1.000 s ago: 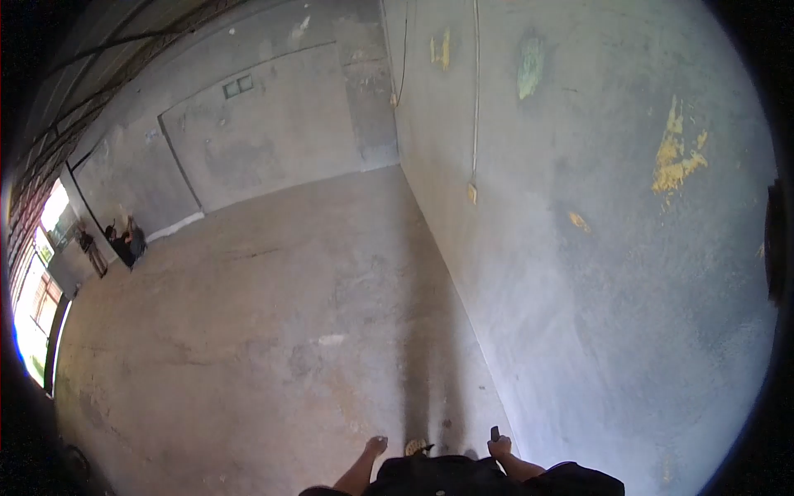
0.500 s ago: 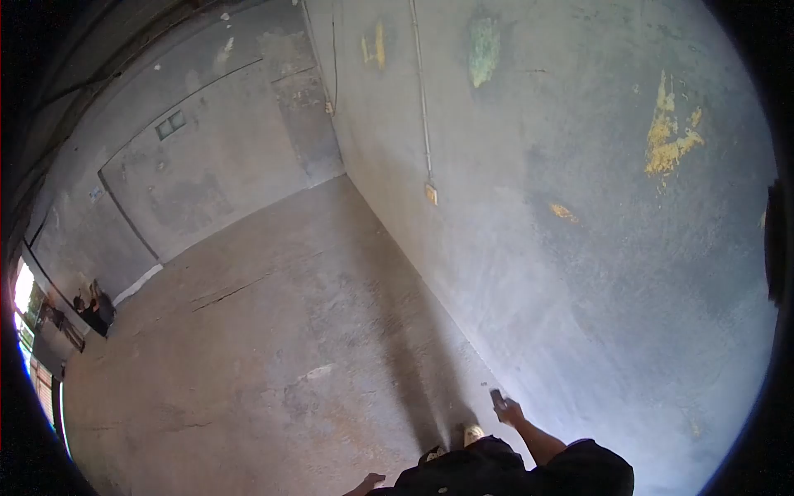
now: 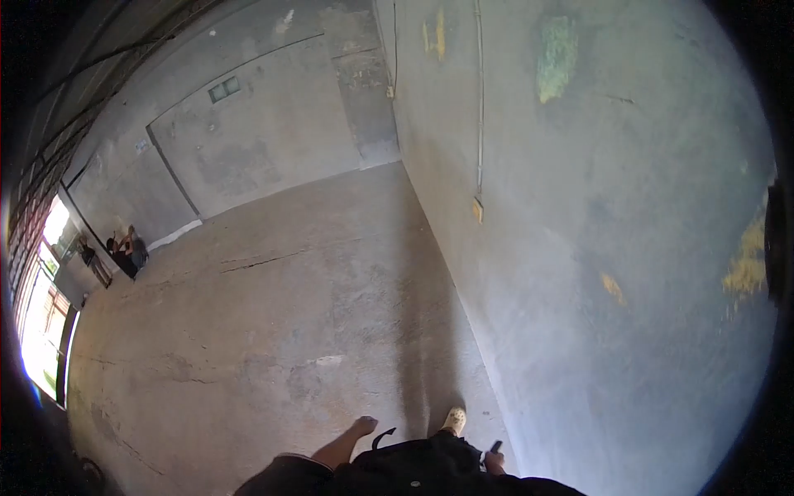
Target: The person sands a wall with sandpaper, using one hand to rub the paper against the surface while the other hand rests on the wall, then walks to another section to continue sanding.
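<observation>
My right hand is low in the view, close to the base of the right wall. Its fingers are wrapped round a small dark oblong object, whose exact kind I cannot make out. Left of my body, my left hand hangs over the floor with its fingers curled in, and nothing shows in it. Between the two hands, a light-coloured clog on my foot stands on the concrete. Dark clothing and a loose black strap hide part of my body.
A grey wall with patches of yellow and green runs along my right. On it a conduit leads down to a yellowish box. The concrete floor has cracks. Two people are at the far left, near a bright opening.
My view has turned, so the walls and people shift rightward. My left hand has swung forward into fuller view. My right hand has drawn back towards my body, still holding the dark object.
</observation>
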